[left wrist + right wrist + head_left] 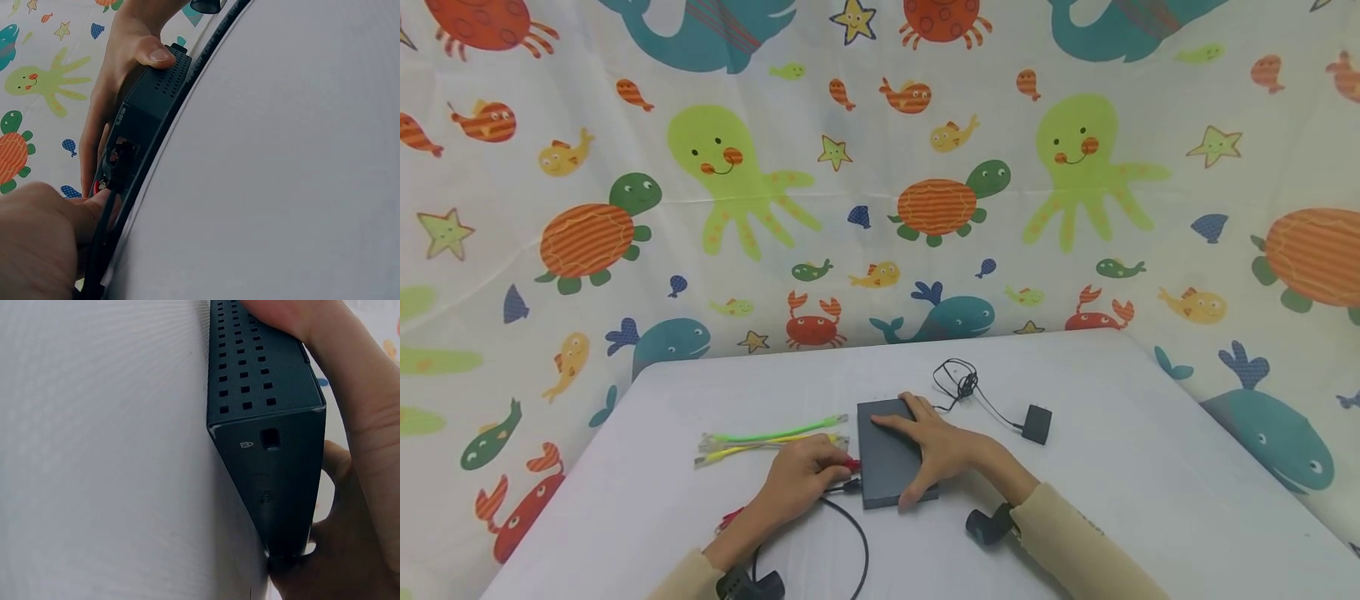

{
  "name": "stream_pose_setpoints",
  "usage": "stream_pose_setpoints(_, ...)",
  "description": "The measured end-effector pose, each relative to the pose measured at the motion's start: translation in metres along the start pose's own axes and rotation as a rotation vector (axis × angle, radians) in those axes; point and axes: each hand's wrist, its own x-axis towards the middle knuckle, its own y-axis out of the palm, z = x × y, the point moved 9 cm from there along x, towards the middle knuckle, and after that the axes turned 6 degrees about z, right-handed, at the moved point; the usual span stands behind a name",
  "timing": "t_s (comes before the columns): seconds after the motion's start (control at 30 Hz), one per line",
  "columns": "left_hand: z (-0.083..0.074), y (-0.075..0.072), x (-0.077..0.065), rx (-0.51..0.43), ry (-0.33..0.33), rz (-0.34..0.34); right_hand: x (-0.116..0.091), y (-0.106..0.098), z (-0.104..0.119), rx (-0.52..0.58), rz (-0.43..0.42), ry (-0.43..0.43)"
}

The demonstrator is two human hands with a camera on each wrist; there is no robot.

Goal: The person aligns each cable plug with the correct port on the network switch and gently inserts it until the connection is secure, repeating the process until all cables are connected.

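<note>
Head view forward-down, close wrist views, shared box (886,465)

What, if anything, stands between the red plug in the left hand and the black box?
Nothing visible: the red plug, pinched by the left hand, is right at the side of the black box. The black plug sits below it in the head view, not between. Whether the red plug is seated isn't clear.

Observed from my remote station: the left hand (805,475) and right hand (928,442) were bare. I recorded plain beige long sleeves, left sleeve (688,577) and right sleeve (1078,542). At the left wrist I noted a dark strap (728,582) bearing a black camera (767,586); at the right, a stubby black cylindrical camera (981,527).
</note>
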Motion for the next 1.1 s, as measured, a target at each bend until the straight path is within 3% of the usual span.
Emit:
stream_pose_setpoints(0.17,0.0003,0.0001,0.0002,0.014,0.025,-0.006,0.0008,-0.0001,0.0003,0.002,-0.013,-0.014)
stream_pose_setpoints(0.43,-0.0021,0.0005,0.0016,0.049,-0.005,0.008,-0.0014,-0.0022,0.0054,0.01,-0.001,-0.022)
stream_pose_setpoints(0.63,-0.0047,-0.0002,0.0021,0.024,-0.004,-0.008,-0.0014,-0.0027,0.0062,-0.015,-0.013,-0.01)
stream_pose_setpoints(1.1,-0.0017,0.0008,0.0033,-0.012,-0.091,0.008,-0.0005,-0.0023,0.0059,0.002,0.01,0.012)
